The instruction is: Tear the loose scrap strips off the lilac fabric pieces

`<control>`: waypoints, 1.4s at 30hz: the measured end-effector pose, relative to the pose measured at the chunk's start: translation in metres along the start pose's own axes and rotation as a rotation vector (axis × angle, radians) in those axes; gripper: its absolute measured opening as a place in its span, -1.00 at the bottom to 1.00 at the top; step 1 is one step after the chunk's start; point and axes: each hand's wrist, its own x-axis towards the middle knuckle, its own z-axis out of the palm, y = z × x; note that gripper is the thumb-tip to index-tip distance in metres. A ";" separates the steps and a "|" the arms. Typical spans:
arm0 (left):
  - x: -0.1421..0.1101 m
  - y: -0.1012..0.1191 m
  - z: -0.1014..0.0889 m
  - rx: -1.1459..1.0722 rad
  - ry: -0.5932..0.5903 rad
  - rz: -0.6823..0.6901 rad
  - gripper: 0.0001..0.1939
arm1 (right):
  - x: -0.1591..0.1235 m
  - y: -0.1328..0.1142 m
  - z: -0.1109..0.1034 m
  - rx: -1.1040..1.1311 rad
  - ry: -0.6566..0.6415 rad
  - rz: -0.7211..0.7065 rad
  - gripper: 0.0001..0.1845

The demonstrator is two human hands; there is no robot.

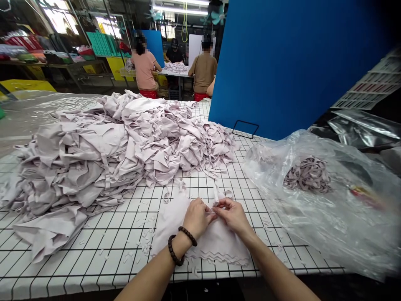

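A pale lilac garment (169, 221) with thin straps at its top and a wavy hem toward me lies flat on the table. Over its upper middle, my left hand (198, 216), with two dark bead bracelets (176, 246) at the wrist, pinches the fabric between thumb and fingers. Close beside it, the fingertips of my right hand (231, 214) are closed on the garment near the base of a strap (216, 191). The fingers hide the exact spot between them. Beyond the hands, strap ends curl on the table.
A large heap of lilac fabric pieces (163, 138) covers the table's left and back. Clear plastic (282, 167) with a bundle of straps (308, 174) lies at right. Fabric scraps (145, 242) dot the gridded cloth (119, 255). A blue panel (275, 67) stands behind; several people work beyond.
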 end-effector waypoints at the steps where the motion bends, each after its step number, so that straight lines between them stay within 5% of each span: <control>1: 0.000 -0.001 0.001 0.001 0.008 -0.001 -0.81 | 0.000 0.000 0.000 0.000 -0.005 -0.002 -0.77; 15: 0.000 -0.002 0.003 0.003 0.030 -0.023 -0.78 | -0.001 -0.004 -0.004 -0.045 -0.073 0.012 -0.82; 23: 0.000 0.002 -0.002 -0.061 0.002 -0.066 -0.82 | 0.008 -0.017 -0.030 -0.244 -0.184 -0.085 -0.86; 26: 0.001 0.001 -0.001 -0.064 0.006 -0.064 -0.82 | 0.013 -0.023 -0.035 -0.156 -0.216 -0.053 -0.83; 31: -0.001 0.000 0.002 -0.060 0.045 -0.036 -0.83 | 0.015 -0.025 -0.020 0.027 -0.208 0.029 -0.77; 42: -0.002 -0.001 0.004 -0.054 0.075 -0.042 -0.79 | 0.005 -0.009 -0.004 0.007 -0.063 -0.008 -0.74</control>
